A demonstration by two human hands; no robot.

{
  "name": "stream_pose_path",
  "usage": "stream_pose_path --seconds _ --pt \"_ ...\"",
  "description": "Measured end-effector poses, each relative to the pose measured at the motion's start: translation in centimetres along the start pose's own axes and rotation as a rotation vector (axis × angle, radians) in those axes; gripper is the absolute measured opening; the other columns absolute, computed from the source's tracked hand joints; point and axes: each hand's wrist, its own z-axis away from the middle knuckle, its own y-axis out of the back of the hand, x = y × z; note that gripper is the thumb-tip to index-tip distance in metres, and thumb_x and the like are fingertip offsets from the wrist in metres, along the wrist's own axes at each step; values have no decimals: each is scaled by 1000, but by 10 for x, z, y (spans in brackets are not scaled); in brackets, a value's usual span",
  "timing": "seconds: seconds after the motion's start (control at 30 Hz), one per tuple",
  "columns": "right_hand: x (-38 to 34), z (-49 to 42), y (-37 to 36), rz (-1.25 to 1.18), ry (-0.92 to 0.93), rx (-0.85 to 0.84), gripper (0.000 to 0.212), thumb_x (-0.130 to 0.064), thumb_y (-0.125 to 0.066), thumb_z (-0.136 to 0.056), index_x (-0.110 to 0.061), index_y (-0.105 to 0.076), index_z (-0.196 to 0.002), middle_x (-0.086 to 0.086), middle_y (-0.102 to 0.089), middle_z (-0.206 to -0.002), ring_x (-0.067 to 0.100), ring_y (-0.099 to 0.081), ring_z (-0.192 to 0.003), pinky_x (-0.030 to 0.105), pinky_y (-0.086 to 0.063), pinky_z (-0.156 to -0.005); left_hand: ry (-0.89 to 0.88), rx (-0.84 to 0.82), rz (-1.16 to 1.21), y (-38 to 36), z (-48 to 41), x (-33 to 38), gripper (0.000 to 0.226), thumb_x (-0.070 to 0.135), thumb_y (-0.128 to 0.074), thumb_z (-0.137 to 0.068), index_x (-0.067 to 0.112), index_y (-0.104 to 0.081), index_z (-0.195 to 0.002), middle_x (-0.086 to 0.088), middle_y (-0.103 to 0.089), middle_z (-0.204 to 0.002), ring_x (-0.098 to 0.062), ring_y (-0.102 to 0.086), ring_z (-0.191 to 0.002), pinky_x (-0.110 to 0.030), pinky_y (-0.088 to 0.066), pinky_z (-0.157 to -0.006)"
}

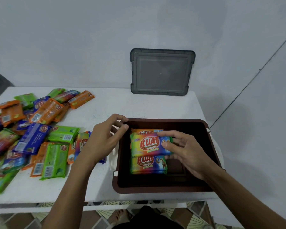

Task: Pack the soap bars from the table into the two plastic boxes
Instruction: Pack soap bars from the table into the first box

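A brown plastic box (210, 156) stands on the white table (106, 106) in front of me. Inside it lie soap bars: an orange one at the back, a rainbow one (147, 165) at the front. My right hand (186, 152) pinches the right end of another rainbow soap bar (149, 143) just above them, inside the box. My left hand (104, 138) hovers at the box's left rim, fingers loosely curled, holding nothing. A pile of loose soap bars (40, 129) in orange, green, blue and rainbow wrappers covers the table's left side.
A grey translucent lid (162, 71) leans upright against the wall behind the box. A white object (113, 154) pokes out beside the box's left wall. The table's front edge runs just below the box, and patterned floor tiles show beneath.
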Motion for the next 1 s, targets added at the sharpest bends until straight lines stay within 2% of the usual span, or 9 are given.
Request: stream_pose_path --seconds 0.13,0.3,0.43,0.53,0.7,0.77,0.87,0.93,1.0 --pt "9 6 1 51 -77 -42 29 -15 -64 -89 -22 -67 -117 1 -68 -117 14 -67 -109 39 -61 -77 -77 16 -205 -7 1 -18 22 32 -62 -92 31 -60 -114 12 -54 -114 -2 -56 -94 -22 -48 -75" --pt "19 5 -5 141 -95 -62 28 -13 -62 -92 -24 -63 -118 -1 -65 -120 10 -67 -108 34 -61 -76 -49 24 -215 -17 4 -26 26 29 -63 -92 31 -60 -117 9 -45 -122 -8 -53 -107 -25 -46 -86" --pt "22 2 -5 439 -76 -45 23 -24 -62 -94 -32 -59 -115 -4 -60 -122 15 -67 -102 29 -61 -67 -32 27 -221 -19 4 -26 26 27 -62 -92 30 -61 -118 7 -45 -125 -10 -53 -110 -25 -46 -88" --pt "22 0 -4 680 -37 -61 27 -33 -60 -94 -37 -54 -120 -7 -57 -125 11 -65 -100 20 -57 -60 -30 37 -221 -21 5 -26 25 26 -62 -93 29 -61 -118 7 -45 -126 -9 -51 -110 -24 -44 -86" --pt "22 -1 -2 1073 41 -60 37 -48 -56 -94 -44 -46 -129 -9 -63 -125 9 -67 -98 33 -61 -75 -23 53 -220 -24 6 -29 24 26 -62 -93 29 -63 -117 9 -43 -127 -2 -47 -106 -10 -36 -79" --pt "18 -1 -3 1149 50 -57 40 -51 -54 -94 -44 -44 -132 -10 -63 -127 9 -67 -100 32 -60 -76 -22 57 -219 -25 7 -30 23 26 -61 -94 29 -63 -117 9 -43 -128 -2 -48 -106 -12 -36 -81" --pt "9 -2 -4 1236 91 -14 40 -51 -51 -95 -40 -46 -133 -10 -64 -123 7 -66 -99 21 -56 -70 -36 62 -204 -25 9 -30 23 25 -60 -94 28 -63 -117 9 -45 -129 -7 -51 -111 -20 -41 -87" --pt "1 -5 -7 1236 112 23 38 -50 -50 -96 -37 -49 -131 -10 -66 -117 6 -66 -97 15 -51 -64 -55 52 -172 -22 12 -31 24 25 -59 -95 28 -64 -118 11 -48 -130 -7 -53 -111 -23 -45 -89" --pt "-8 -10 -11 1205 140 46 36 -49 -49 -96 -33 -51 -128 -10 -68 -113 5 -67 -92 14 -51 -63 -81 49 -139 -16 17 -33 23 27 -57 -96 29 -64 -117 13 -52 -128 -6 -56 -107 -23 -47 -88"
